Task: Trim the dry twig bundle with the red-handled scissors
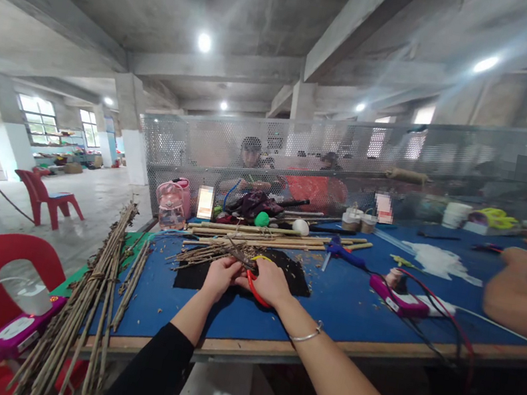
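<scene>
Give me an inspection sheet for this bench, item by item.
Surface: blue table, black mat under the hands, wood chips scattered.
Job's things: twigs; red-handled cutters.
Clutter: long sticks, stick bundle over the left edge, blue tool, pink bottle.
Hands: left hand grips twigs; right hand holds the cutters.
Cables: red and black leads from a purple device.
Surroundings: mesh screen, people behind it, co-worker's arm, red chair.

Left hand [218,276] pinches twigs [206,253] beside right hand [271,282] holding red scissors [255,291] over black cloth [296,277]
</scene>
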`<state>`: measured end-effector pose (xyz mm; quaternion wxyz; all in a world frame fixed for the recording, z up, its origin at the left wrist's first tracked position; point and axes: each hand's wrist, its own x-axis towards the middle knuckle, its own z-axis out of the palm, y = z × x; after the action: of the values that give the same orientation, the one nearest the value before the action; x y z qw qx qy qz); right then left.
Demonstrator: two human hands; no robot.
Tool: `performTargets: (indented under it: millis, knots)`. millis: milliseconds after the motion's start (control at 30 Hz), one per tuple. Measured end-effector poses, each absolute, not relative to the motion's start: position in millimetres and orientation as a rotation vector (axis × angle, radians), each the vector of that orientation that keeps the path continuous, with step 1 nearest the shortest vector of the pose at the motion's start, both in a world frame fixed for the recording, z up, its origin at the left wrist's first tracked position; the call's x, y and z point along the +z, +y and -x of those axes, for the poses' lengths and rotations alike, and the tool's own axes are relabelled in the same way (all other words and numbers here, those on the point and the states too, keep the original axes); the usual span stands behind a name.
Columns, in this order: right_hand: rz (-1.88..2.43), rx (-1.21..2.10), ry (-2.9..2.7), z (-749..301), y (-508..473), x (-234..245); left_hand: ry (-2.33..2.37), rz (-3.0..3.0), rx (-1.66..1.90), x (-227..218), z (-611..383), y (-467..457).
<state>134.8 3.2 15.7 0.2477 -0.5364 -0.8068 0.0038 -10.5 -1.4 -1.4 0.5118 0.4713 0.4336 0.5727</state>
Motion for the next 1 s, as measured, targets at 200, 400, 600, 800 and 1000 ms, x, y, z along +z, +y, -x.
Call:
performTargets:
  millis: [200,400,600,800,1000]
  knots:
    - [1.437,-0.025,-2.182,-135,3,16,1.004,-1.110,1.387,1,8,-4]
    - [1.537,0.086,-2.160,-134,4,15,1.032,-1.165,1.394,3,7,-6]
    - [1.610,0.119,-2.167,-134,3,16,0.975,-1.123,1.392,5,8,-7]
    - [1.612,0.080,-2.174,-136,5,13,0.966,-1.115,1.407,1,10,-2]
    - [1.495,0.017,-2.198,-135,5,13,1.004,-1.138,1.399,-5,12,4]
